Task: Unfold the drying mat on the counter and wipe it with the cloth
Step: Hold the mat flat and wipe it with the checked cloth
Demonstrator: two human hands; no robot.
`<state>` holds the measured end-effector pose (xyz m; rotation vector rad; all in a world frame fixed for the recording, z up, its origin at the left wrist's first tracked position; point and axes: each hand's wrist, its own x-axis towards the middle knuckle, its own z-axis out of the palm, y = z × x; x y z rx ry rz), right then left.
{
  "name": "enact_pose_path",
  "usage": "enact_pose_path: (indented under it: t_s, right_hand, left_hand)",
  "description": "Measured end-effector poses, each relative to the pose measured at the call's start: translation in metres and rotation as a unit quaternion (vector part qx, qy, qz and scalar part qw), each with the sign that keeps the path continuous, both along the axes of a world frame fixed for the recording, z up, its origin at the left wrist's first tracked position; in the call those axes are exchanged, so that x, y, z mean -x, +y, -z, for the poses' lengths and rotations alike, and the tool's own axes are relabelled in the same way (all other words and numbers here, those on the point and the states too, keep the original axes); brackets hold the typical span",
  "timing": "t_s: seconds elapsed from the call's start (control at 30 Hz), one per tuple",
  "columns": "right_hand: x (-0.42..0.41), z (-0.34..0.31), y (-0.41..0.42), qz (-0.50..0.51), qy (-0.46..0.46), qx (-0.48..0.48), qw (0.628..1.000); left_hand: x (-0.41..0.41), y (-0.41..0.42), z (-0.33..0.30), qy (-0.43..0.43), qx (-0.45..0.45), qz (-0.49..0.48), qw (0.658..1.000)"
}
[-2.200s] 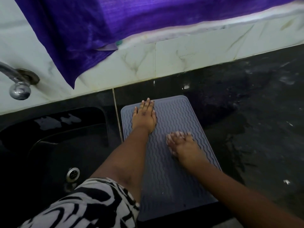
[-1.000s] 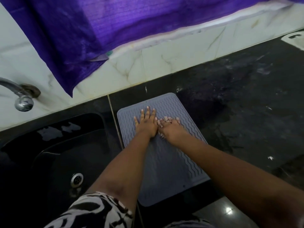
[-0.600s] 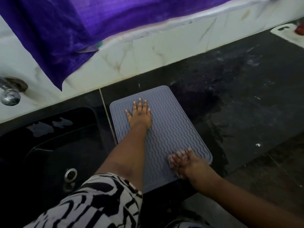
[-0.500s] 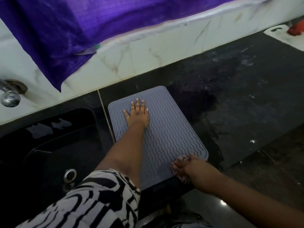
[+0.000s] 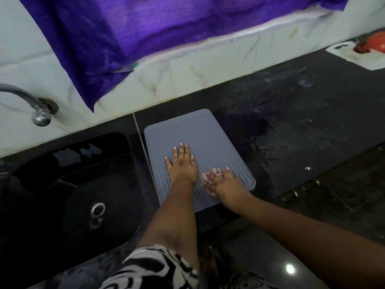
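Mat (image 5: pixel 200 142), grey with wavy ridges, lies unfolded and flat on the black counter (image 5: pixel 302 130), just right of the sink and close to the tiled wall.

At about 9 o'clock from the mat a curved metal tap (image 5: pixel 39 113) sticks out of the wall above the sink (image 5: pixel 68 184), a dark basin with a round metal drain (image 5: pixel 97 209) in its floor. At 11 o'clock a purple curtain (image 5: pixel 145 26) hangs down over the pale marbled wall tiles (image 5: pixel 208 71).

On the mat itself the left hand (image 5: pixel 182 163) rests palm down at the middle, fingers straight and slightly spread toward 12 o'clock, holding nothing. Just beside it, at 4 o'clock, the right hand (image 5: pixel 224 182) has its fingers bent over a small patterned cloth (image 5: pixel 216 171) and presses it against the mat near the front right corner; cloth shows past the fingertips and beneath the thumb side.

A black-and-white patterned sleeve (image 5: pixel 150 268) fills the frame at 6 o'clock. At 2 o'clock, well apart from the mat, a red object (image 5: pixel 373 43) lies on a white board (image 5: pixel 358 57) at the far end of the counter.
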<state>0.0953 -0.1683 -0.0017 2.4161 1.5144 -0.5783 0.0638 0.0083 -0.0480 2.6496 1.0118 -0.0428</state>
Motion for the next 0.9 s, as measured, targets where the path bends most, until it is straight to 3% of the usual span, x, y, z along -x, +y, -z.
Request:
enact_pose_path:
  t_s: [0.07,0.13,0.2,0.23,0.27,0.33,0.4,0.43,0.5,0.53,0.67,0.8,0.9]
  right_hand:
    - [0.007,0.001,-0.027,-0.036,-0.009,-0.012,0.999]
    - [0.014,-0.003,-0.04,-0.003,0.021,0.027,0.999]
    - [0.016,-0.017,-0.045,0.06,0.094,0.071,0.991]
    - [0.013,-0.026,-0.046,0.101,0.157,0.036,0.982]
    - [0.006,-0.038,-0.046,0.145,0.232,-0.032,0.961]
    - [-0.006,-0.066,-0.05,0.248,0.4,-0.146,0.87]
    - [-0.02,-0.089,-0.052,0.299,0.478,-0.209,0.799]
    - [-0.029,-0.096,-0.046,0.306,0.459,-0.218,0.805]
    - [-0.047,-0.098,-0.032,0.302,0.341,-0.208,0.866]
    - [-0.058,-0.097,-0.023,0.311,0.3,-0.206,0.878]
    - [-0.103,-0.104,0.025,0.369,0.398,-0.242,0.804]
    - [-0.155,-0.084,0.11,0.305,0.223,-0.261,0.889]
    - [-0.181,-0.064,0.172,0.248,0.209,-0.294,0.899]
  left_hand:
    - [-0.001,-0.002,-0.001,0.006,0.0,-0.005,1.0]
    - [-0.001,-0.002,-0.004,0.018,0.011,-0.002,1.0]
    - [-0.002,-0.001,-0.011,0.048,0.037,0.002,0.998]
    - [-0.003,0.0,-0.016,0.067,0.056,0.004,0.996]
    - [-0.004,0.002,-0.023,0.083,0.074,0.007,0.994]
    - [-0.005,0.008,-0.04,0.087,0.103,0.015,0.991]
    - [-0.004,0.017,-0.055,0.044,0.109,0.01,0.993]
    - [-0.004,0.022,-0.062,0.022,0.1,0.004,0.995]
    - [-0.007,0.032,-0.071,-0.013,0.08,0.001,0.997]
    - [-0.011,0.039,-0.074,-0.026,0.076,0.005,0.997]
    - [-0.04,0.066,-0.076,-0.043,0.055,0.031,0.997]
    - [-0.084,0.089,-0.058,0.002,0.022,0.061,0.998]
    - [-0.111,0.107,-0.037,0.044,0.008,0.086,0.995]
